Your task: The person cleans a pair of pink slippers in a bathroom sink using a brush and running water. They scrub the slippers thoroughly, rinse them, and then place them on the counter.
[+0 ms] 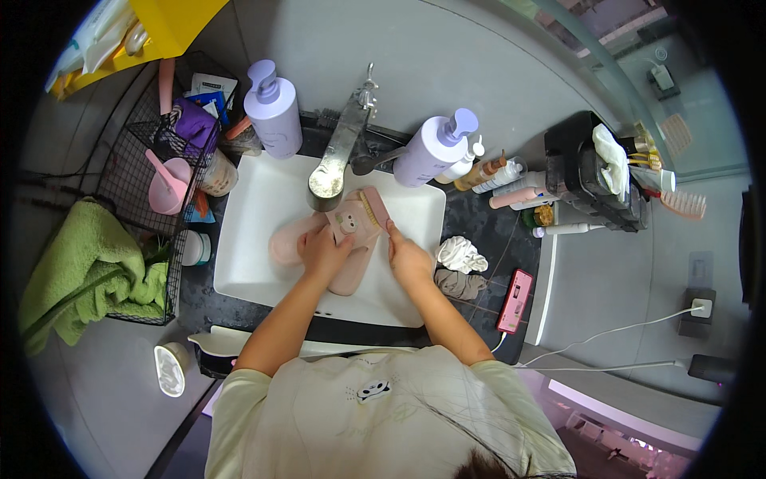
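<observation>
A pink slipper with a small animal face on its strap [348, 223] is gripped by my left hand [325, 251] over the white sink basin [251, 179]. In my right hand [408, 257] is a pink scrubbing brush [378, 206], its pale bristles against the strap's right side. Beneath, a second pink slipper [287, 240] appears to lie in the basin, partly hidden by the first slipper and my left hand. The metal faucet [350, 126] reaches over the basin, its round end just above the strap.
Lilac pump bottles [278, 123] [426, 157] flank the faucet. A black wire basket [128, 179] with a green towel [90, 269] stands left. White [462, 254] and grey [459, 284] crumpled cloths lie right of the basin, near a pink phone-like device [515, 301] on a cable.
</observation>
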Demonstrator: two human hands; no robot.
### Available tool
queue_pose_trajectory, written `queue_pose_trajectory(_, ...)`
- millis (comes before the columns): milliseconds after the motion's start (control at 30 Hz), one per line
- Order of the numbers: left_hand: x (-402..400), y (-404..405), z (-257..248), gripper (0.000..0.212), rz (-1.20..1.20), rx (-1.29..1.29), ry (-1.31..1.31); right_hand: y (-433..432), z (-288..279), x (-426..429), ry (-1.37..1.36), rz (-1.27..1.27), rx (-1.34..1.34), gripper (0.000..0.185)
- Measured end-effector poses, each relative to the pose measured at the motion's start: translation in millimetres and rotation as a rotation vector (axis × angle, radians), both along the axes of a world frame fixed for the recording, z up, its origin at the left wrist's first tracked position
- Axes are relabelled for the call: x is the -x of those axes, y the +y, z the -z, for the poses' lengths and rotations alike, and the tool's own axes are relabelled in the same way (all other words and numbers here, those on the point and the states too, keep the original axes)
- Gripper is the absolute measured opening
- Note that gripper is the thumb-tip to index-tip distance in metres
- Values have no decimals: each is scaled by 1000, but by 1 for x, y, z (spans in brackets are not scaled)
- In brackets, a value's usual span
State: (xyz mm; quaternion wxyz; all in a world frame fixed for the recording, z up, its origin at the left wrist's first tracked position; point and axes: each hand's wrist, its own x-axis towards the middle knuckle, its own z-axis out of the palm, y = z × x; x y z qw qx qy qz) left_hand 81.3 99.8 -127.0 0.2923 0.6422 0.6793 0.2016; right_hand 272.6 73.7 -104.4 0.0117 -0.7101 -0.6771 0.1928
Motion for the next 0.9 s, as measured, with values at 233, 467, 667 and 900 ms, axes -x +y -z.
queue_pose_trajectory(233, 4, -1, 27, 55, 30, 173, 55, -46, -12, -9, 23, -185, 212, 54)
queue_pose_trajectory(467, 2, 21, -5, 63, 59, 438, 154, -13, -4, 4, 8, -83, 47, 49)
queue_pose_trajectory(667, -1, 24, 15, 66, -45, 427, 227, -42, -7, -13, -55, -151, 126, 49)
queue_pose_trajectory(900, 9, 43, 15, 70, -21, 488, 95, -15, 27, -19, 682, 115, -105, 41)
